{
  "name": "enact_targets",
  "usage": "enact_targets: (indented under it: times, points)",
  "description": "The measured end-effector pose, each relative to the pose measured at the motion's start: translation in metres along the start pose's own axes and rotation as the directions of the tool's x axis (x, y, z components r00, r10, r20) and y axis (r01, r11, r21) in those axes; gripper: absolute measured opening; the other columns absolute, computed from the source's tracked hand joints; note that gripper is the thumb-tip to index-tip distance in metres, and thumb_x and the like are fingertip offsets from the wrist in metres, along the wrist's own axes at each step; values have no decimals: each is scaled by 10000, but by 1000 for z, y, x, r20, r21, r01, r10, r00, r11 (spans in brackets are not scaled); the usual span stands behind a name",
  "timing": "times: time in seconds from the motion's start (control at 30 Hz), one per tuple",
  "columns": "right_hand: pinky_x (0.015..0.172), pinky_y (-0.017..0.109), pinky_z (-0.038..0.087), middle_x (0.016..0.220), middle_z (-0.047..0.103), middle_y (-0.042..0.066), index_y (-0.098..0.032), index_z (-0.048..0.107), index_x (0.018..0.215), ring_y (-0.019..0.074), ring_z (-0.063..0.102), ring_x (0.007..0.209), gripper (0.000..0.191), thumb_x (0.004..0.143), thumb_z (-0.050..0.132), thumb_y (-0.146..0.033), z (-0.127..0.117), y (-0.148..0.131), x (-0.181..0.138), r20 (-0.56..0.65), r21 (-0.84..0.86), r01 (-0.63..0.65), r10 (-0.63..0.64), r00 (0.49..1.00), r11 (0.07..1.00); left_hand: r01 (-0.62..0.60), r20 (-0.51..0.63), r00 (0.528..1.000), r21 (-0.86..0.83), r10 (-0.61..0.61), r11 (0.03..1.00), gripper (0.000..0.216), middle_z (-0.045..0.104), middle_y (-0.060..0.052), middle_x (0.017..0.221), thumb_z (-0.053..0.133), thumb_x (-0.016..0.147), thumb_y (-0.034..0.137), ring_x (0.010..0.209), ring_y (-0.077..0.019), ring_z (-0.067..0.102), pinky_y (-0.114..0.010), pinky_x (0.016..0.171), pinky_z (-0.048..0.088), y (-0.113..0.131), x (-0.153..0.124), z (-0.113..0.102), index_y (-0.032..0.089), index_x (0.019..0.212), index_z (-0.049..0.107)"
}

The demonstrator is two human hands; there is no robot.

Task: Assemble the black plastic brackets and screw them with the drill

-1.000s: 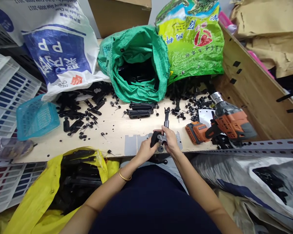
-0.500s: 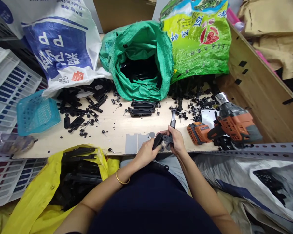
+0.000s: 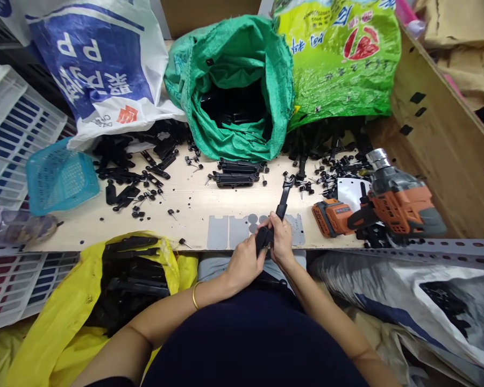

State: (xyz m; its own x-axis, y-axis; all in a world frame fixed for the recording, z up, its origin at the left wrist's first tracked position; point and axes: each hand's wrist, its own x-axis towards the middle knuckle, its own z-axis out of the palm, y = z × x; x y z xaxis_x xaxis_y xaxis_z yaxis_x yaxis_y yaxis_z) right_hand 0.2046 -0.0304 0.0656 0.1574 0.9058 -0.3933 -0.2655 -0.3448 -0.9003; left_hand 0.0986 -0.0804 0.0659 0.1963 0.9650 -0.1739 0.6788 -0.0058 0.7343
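Near the front edge of the workbench, my left hand (image 3: 244,261) is closed on a short black plastic piece (image 3: 262,239). My right hand (image 3: 281,239) grips a long black plastic arm (image 3: 283,201) with a forked tip pointing away from me. The two parts meet between my fingers; whether they are joined is hidden there. Beneath and beyond my hands lie grey flat plates (image 3: 237,231) with round cut-outs. Farther back, assembled black bracket-like parts (image 3: 236,179) rest in a small stack before a green sack (image 3: 282,107).
An orange cordless impact wrench (image 3: 403,201) lies at the right. Loose black knobs with metal pins (image 3: 143,201) are scattered left and right. A blue basket (image 3: 62,183) stands at the left, and a yellow bag (image 3: 64,301) of black parts hangs below the bench edge.
My hands have drawn closer together, and the black piece in my left hand now meets the long arm. The view has shifted slightly.
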Motion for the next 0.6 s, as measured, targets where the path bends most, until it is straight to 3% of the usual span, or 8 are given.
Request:
enact_targets:
  times: [0.13, 0.27, 0.33, 0.47, 0.6]
  points:
    - [472, 279, 444, 510, 579, -7, -222, 429, 522, 140, 538, 462, 453, 699, 631, -587, 0, 1, 3, 125, 12, -106, 103, 987, 994, -93, 96, 991, -40, 97, 995, 229, 668, -117, 917, 498, 828, 199, 826, -251, 660, -367, 753, 529, -5, 3, -5, 155, 1050, 533]
    - [504, 279, 463, 533, 590, -11, -226, 411, 537, 142, 560, 494, 426, 732, 601, -554, 1, 2, -1, 1, 102, 14, -14, 1000, 995, -28, 31, 999, -5, 28, 1000, 253, 661, -128, 914, 477, 833, 189, 817, -253, 655, -374, 734, 531, -3, 3, -2, 148, 1079, 520]
    - [522, 281, 473, 554, 602, -7, -226, 397, 541, 150, 584, 533, 422, 753, 577, -544, 0, 3, -1, -5, 114, 46, -46, 999, 992, -24, 19, 1000, 20, 24, 1000, 264, 659, -129, 927, 472, 839, 190, 833, -248, 655, -365, 742, 532, -1, 3, 0, 151, 1098, 509]
    - [516, 281, 481, 540, 593, 0, -222, 392, 529, 166, 611, 565, 414, 752, 579, -517, -6, 5, 6, 118, 93, -44, 33, 992, 995, -82, 135, 988, 94, 69, 992, 258, 658, -140, 952, 467, 853, 213, 845, -257, 659, -363, 740, 535, -2, 7, -2, 143, 1099, 503]
    - [525, 278, 488, 555, 604, 3, -220, 399, 534, 170, 628, 591, 402, 752, 578, -506, -4, 10, 11, 46, 151, -25, 18, 999, 988, -66, 184, 982, 180, 32, 982, 304, 653, -151, 984, 472, 865, 211, 860, -268, 661, -365, 737, 531, -5, 13, -6, 125, 1157, 484]
